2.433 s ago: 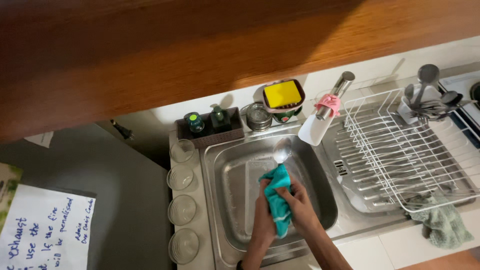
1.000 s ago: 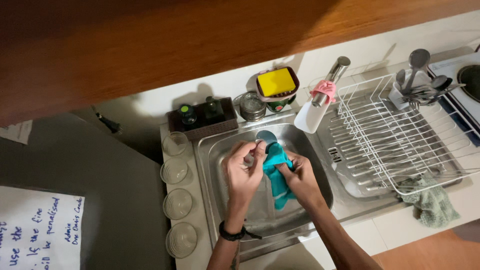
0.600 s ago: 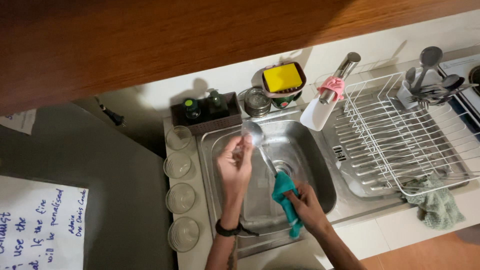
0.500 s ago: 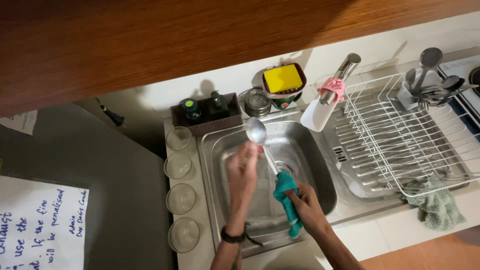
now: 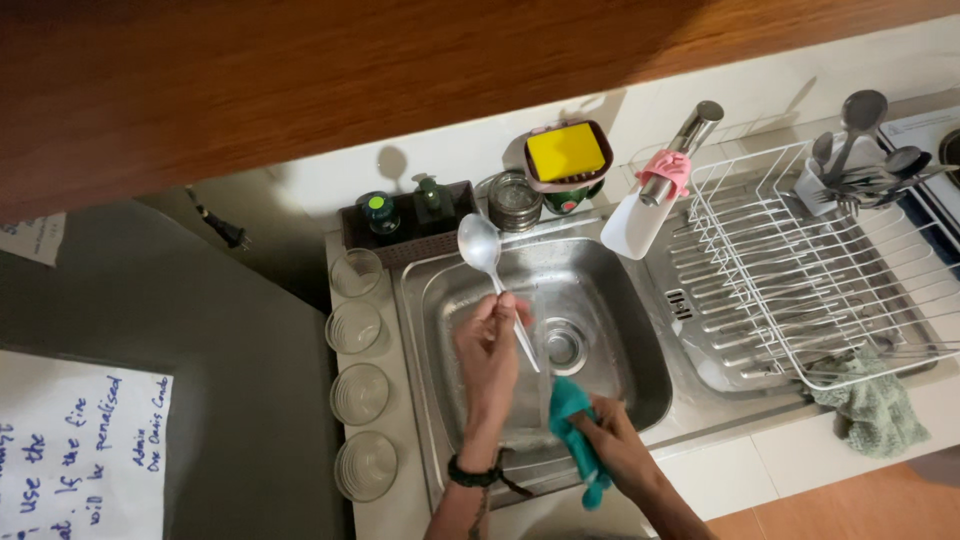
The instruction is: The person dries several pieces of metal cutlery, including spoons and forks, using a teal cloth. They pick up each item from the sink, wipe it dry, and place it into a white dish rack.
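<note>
Holding: left hand (image 5: 488,350) — fingers (image 5: 503,305) closed round the handle of a metal spoon (image 5: 482,250), bowl raised above them.
Right hand (image 5: 612,440): fingers clenched on a teal cloth (image 5: 568,405) at the near edge of the sink (image 5: 640,330).
Spoon: over the sink basin, handle slanting down past the drain (image 5: 562,343).
Worktop: four glasses (image 5: 357,330) left of the sink — dish rack (image 5: 800,270) on the right.

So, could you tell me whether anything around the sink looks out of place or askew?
Little stands out. A crumpled green cloth hangs over the counter's front edge beside the dish rack. Otherwise the left hand holds a spoon over the sink, the right hand a teal cloth.
</note>
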